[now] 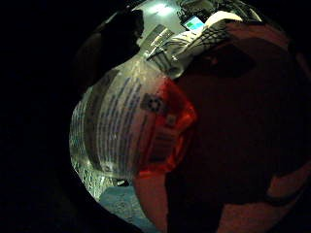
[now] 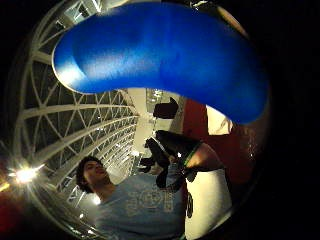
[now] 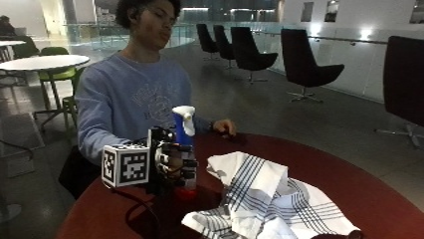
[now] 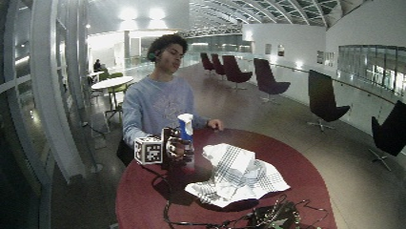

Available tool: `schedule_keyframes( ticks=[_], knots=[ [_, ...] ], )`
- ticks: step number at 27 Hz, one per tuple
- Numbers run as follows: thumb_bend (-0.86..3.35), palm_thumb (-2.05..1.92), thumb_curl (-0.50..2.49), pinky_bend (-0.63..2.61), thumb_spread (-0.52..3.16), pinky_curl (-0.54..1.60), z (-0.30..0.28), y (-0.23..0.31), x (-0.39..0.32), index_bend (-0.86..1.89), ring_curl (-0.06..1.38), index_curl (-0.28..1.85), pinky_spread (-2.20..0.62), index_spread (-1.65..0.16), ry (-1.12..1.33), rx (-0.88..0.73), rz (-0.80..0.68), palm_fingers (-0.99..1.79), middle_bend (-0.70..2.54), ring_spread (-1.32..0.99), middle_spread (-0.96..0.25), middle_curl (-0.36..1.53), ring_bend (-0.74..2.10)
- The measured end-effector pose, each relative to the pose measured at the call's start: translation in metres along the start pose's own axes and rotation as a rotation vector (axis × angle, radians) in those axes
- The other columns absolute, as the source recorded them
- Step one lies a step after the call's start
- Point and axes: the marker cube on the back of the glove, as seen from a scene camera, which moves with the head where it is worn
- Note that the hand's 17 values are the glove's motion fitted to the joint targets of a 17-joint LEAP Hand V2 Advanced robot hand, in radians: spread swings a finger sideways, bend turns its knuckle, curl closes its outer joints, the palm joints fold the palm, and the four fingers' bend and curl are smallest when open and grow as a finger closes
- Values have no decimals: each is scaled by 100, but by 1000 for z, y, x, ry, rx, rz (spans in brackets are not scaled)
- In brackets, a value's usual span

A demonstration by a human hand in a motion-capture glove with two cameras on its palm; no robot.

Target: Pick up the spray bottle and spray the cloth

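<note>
Cloth (image 3: pixel 265 201) on table; gloved fingers (image 3: pixel 177 164) wrap upright spray bottle (image 3: pixel 183 130).

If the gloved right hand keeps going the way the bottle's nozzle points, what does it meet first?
Probably the striped cloth, bunched up on the table just beyond the right hand holding the spray bottle; the depth between them is unclear.

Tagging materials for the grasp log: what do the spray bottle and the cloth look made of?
Spray bottle: likely plastic; clear glossy body with printed label, blue neck, white trigger head. Cloth: woven fabric, matte white with dark stripes, crumpled in soft folds on the table.
</note>
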Motion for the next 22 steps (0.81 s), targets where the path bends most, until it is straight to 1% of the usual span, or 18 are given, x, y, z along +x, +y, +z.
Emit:
schedule_keyframes(
  ticks=[8, 10, 12, 14, 22],
  knots=[
    [-3, 52, 30, 24, 93, 34, 14, -4, 8, 10, 32, 22, 26, -38, 28, 104, -12, 52, 31, 5, 0, 40, 33],
    [-2, 54, 31, 19, 92, 32, 15, -4, 9, 13, 32, 23, 26, -37, 30, 129, -11, 61, 34, 3, -2, 41, 36],
    [2, 62, 33, 11, 93, 28, 17, -5, 10, 19, 33, 25, 26, -34, 31, 151, -11, 80, 40, 0, -5, 43, 42],
    [6, 71, 35, 9, 94, 26, 17, -6, 10, 22, 33, 28, 26, -32, 34, 170, -13, 88, 41, -2, -7, 43, 44],
    [6, 82, 41, 13, 92, 25, 15, -8, 11, 18, 38, 34, 27, -28, 24, 179, -40, 94, 40, -6, -9, 45, 49]
  ],
)
